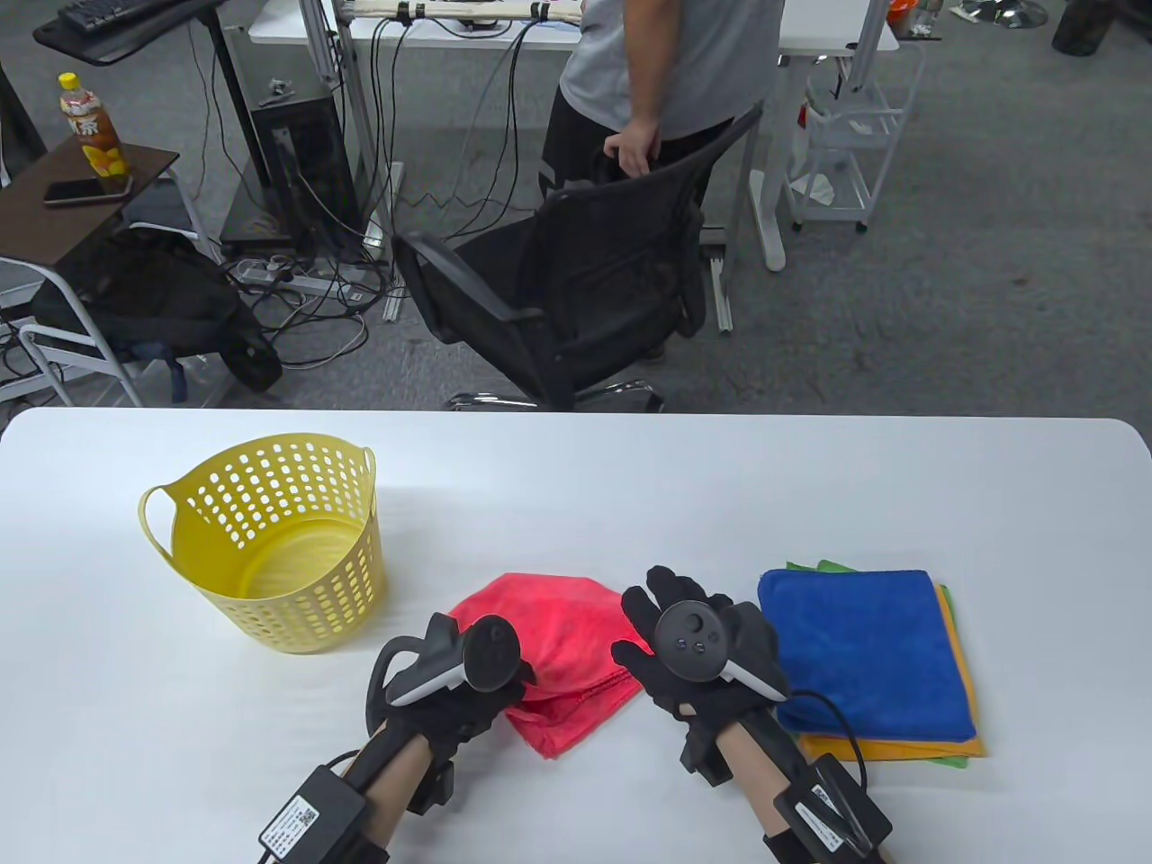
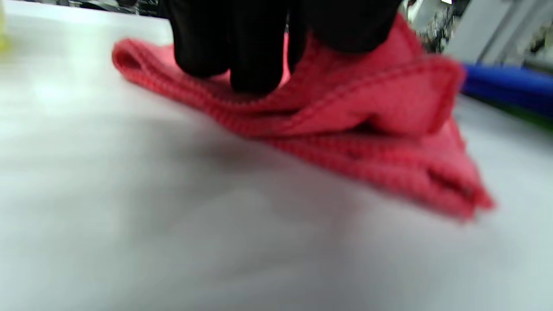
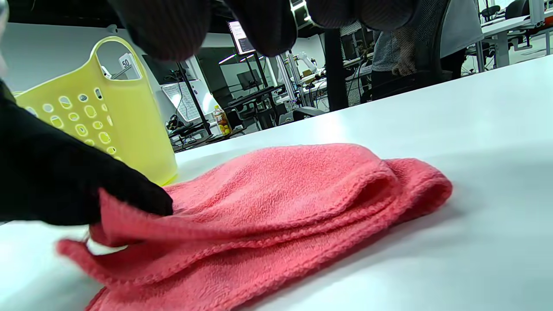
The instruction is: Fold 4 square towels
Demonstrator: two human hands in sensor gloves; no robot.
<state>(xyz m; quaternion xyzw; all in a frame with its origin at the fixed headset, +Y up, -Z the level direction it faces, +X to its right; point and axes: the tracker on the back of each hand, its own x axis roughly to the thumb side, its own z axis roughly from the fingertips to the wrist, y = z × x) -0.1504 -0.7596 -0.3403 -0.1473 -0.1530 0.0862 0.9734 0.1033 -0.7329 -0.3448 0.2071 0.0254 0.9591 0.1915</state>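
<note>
On the white surface, toward the lower right of the table view, a neat stack waits: a folded blue microfibre towel on top, an orange towel under it and a green towel peeking out at the bottom, so three of the four look done. The fourth, a soft pinkish-red square towel, lies low in the middle of the frame, doubled over but rumpled, its edges not lined up. The left hand presses its fingertips down on the near left edge of that cloth, seemingly pinning a layer. The right hand hovers spread wide over the towel's right side, gripping nothing. An empty perforated yellow plastic basket stands at the left. By my reckoning only this last fold needs squaring up and stacking.
</note>
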